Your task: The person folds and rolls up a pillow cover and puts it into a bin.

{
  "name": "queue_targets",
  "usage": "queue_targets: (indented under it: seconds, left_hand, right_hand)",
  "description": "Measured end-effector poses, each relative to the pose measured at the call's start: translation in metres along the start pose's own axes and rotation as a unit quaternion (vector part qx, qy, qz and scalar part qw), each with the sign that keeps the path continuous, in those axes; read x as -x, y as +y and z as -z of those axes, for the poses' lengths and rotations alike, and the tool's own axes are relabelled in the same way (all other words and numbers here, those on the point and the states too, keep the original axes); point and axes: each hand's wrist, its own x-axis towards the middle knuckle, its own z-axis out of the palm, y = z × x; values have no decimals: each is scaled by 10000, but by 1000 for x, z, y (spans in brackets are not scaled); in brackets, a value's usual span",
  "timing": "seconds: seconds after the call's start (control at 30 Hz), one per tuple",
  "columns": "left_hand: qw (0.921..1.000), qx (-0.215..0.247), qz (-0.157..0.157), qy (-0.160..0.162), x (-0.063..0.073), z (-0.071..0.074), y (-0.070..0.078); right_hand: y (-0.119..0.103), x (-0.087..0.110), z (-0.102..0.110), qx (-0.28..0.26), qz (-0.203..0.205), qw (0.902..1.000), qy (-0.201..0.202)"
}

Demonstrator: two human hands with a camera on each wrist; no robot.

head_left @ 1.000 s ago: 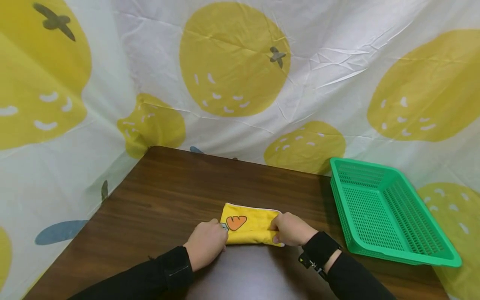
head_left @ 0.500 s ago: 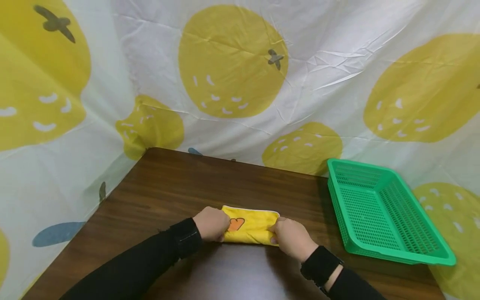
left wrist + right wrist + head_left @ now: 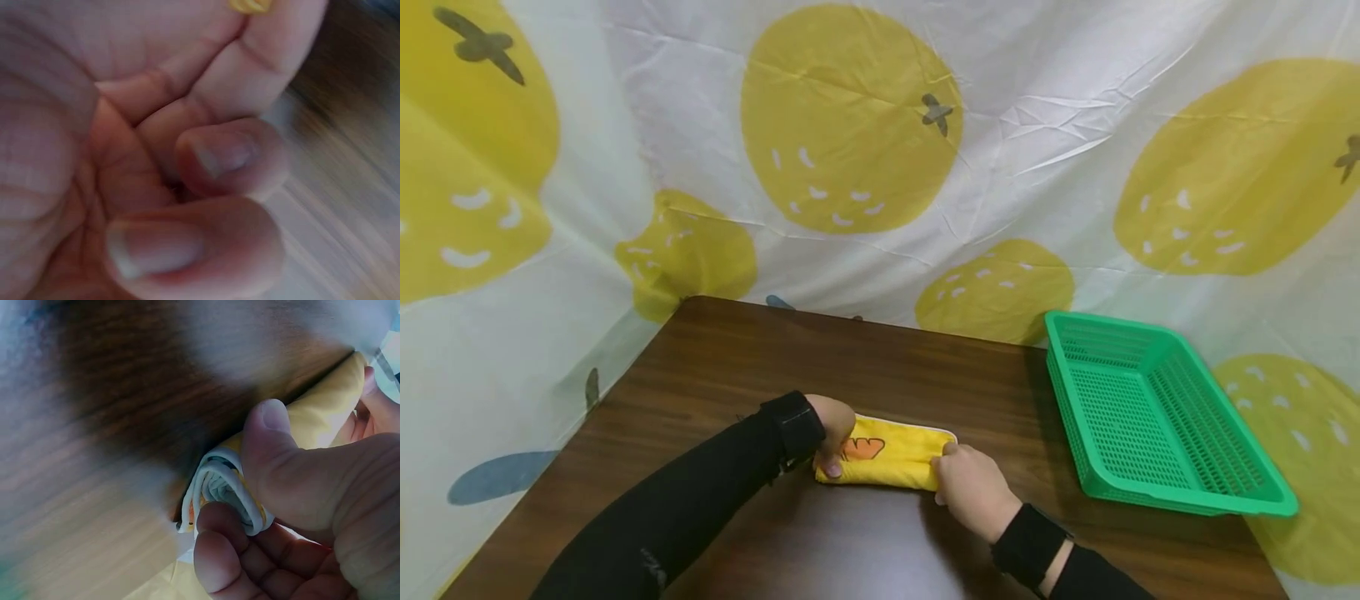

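Note:
A yellow cloth (image 3: 895, 467) with white edging and an orange carrot-like print lies on the table, its near side rolled up. My left hand (image 3: 837, 427) grips its left end, thumb at the near side. In the left wrist view the fingers (image 3: 231, 159) of my left hand are curled, with only a scrap of yellow cloth (image 3: 250, 5) showing. My right hand (image 3: 976, 487) holds the right end. Seen from the right wrist, the rolled end of the cloth (image 3: 219, 481) shows spiral layers between thumb and fingers of my right hand (image 3: 294, 487).
A green plastic basket (image 3: 1150, 425) with perforated walls stands at the right of the brown wooden table (image 3: 760, 350). Behind and to the left hangs a white sheet (image 3: 647, 108) printed with yellow fruit.
My left hand has moved up and over the left end of the cloth, covering part of the carrot print, and turned. The right hand keeps its hold at the right end.

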Motion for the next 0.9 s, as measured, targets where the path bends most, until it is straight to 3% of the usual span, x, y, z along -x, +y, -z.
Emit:
queue_targets:
  seconds: [0.03, 0.17, 0.2, 0.27, 0.3, 0.37, 0.47, 0.53, 0.6, 0.77, 0.9]
  left_hand:
    - [9999, 57, 87, 115, -13, -9, -10]
    - [9939, 333, 489, 934, -17, -25, -24]
    - [9904, 382, 515, 1226, -14, -28, -25]
    - [9823, 365, 506, 1768, 13, -26, -10]
    - [9769, 246, 437, 2079, 18, -31, -6]
    - [9601, -171, 239, 2780, 29, -42, 6]
    - [9218, -1062, 8, 3729, 41, -62, 24]
    - [8978, -1481, -10, 4149, 46, -75, 32]
    - [8869, -1596, 95, 4333, 49, -84, 38]
    - [8894, -1244, 381, 4382, 54, -94, 41]
    - [8845, -1513, 326, 4401, 54, -94, 41]
  right_hand:
    - [0, -1, 0, -19, 4, 10000, 4]
    - [2, -3, 2, -161, -46, 9999, 16]
    - [3, -4, 2, -203, -46, 9998, 12]
    - [5, -5, 3, -306, -64, 9995, -48]
    - [6, -6, 3, -358, -71, 9993, -85]
    - [8, -9, 4, -490, -116, 9985, -194]
    - [11, -13, 5, -733, -267, 9960, -430]
    - [13, -15, 5, -865, -305, 9942, -562]
    - [14, -17, 5, -944, -245, 9931, -657]
    - [20, -21, 4, -1183, -11, 9897, -803]
    - [27, -23, 5, -1643, -35, 9807, -1063]
